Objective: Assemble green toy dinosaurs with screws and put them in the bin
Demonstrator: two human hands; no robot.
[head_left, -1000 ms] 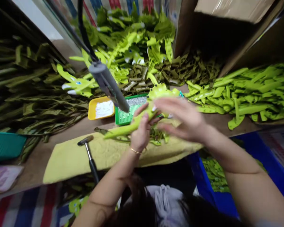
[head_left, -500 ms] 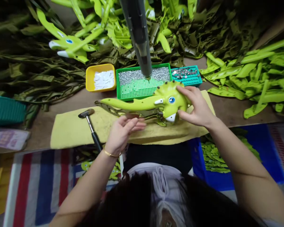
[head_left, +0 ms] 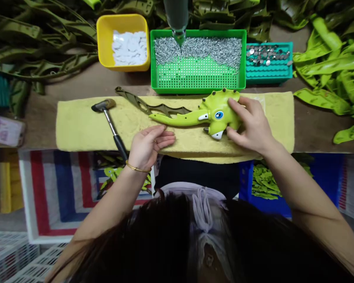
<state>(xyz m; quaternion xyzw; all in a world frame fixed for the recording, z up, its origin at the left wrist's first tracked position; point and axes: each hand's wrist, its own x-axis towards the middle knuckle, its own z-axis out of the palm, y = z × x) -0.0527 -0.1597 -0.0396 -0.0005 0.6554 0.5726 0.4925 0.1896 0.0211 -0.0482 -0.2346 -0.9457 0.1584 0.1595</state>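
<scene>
The right hand [head_left: 249, 124] grips a glossy green plastic triceratops toy [head_left: 218, 112] on a terry towel [head_left: 76, 125]; the open left hand [head_left: 152, 146] lies just beside its tail. Beyond the right hand, a green mesh tray [head_left: 194, 91] holds silver tacks [head_left: 197, 49].

Legible text: none. One pink printed card [head_left: 6, 130], at 9 o'clock on the table [head_left: 76, 80]: markings present, too small and blurred to read.

Worn on my head, the camera looks forward and down, close above my left hand [head_left: 152, 146], my right hand [head_left: 249, 124] and the worktop [head_left: 38, 98].
</scene>
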